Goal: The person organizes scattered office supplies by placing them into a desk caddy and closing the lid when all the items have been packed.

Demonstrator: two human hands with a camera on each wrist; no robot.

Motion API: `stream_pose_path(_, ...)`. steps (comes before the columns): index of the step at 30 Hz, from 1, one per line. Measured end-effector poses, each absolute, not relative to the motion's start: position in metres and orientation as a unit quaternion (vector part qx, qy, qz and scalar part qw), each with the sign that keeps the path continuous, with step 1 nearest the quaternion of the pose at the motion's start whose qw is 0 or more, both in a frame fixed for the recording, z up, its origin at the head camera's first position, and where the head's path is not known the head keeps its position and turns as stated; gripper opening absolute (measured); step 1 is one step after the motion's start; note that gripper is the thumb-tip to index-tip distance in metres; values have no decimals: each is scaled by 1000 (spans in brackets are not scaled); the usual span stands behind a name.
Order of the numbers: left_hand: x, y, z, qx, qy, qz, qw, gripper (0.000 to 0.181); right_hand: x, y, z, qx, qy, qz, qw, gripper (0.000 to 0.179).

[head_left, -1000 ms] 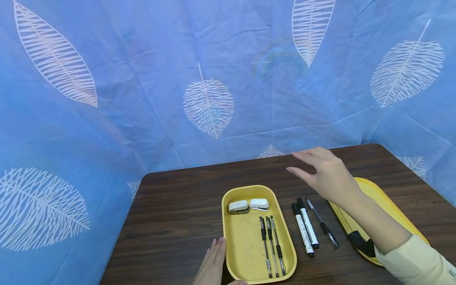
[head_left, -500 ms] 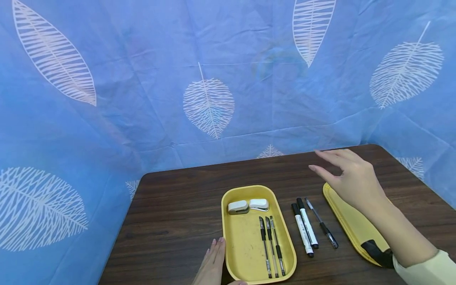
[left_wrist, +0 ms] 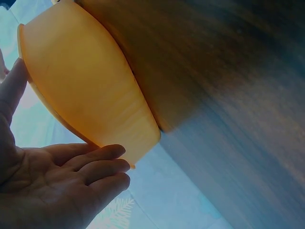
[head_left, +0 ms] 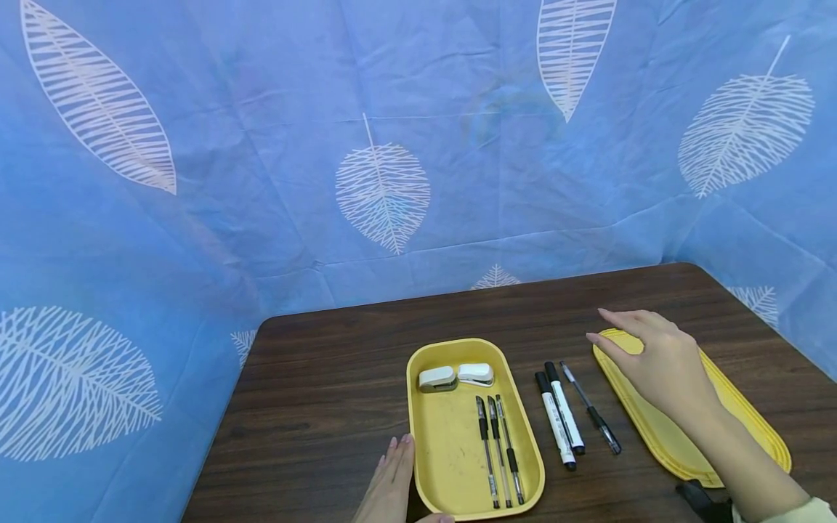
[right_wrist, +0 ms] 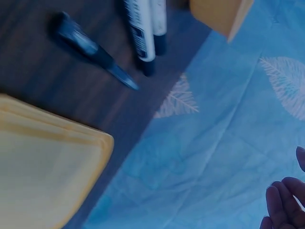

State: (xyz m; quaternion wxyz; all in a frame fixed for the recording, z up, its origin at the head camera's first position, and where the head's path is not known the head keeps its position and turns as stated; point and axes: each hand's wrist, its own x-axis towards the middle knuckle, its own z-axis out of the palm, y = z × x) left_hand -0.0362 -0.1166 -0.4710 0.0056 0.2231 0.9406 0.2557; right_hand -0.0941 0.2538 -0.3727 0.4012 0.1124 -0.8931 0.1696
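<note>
My left hand (head_left: 389,479) rests with straight fingers against the left wall of a yellow tray (head_left: 419,436). In the left wrist view its fingers and thumb touch the rim of that tray (left_wrist: 81,71). Two small white staplers, one on the left (head_left: 437,378) and one on the right (head_left: 476,374), lie at the tray's far end, with three black gel pens (head_left: 497,450) side by side nearer me. Held above a flat yellow lid (head_left: 752,418) is my right hand (head_left: 663,363), thumb and fingers apart, nothing between them.
Two white markers with black caps (head_left: 561,418) and a gel pen (head_left: 591,407) lie on the dark wooden table (head_left: 314,407) between tray and lid. A blue cloth (head_left: 275,181) with white leaves hangs behind the table.
My right hand has moved right and lower, from beyond the loose pens to over the lid, its fingers still apart. My left hand and the tray have stayed put.
</note>
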Motion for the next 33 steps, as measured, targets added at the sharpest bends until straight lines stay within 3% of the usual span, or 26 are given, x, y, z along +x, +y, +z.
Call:
stream_pose_path(6, -36, -116, -471, 223, 942, 252, 9, 108, -89, 256, -392, 107, -906, 164, 376, 42)
stream_pose_path(18, -34, -115, -466, 213, 936, 281, 21, 109, -84, 259, -427, 115, -902, 170, 379, 41)
stream_pose_path(33, -35, -115, -466, 210, 937, 278, 23, 108, -78, 259, -457, 69, -931, 185, 307, 42)
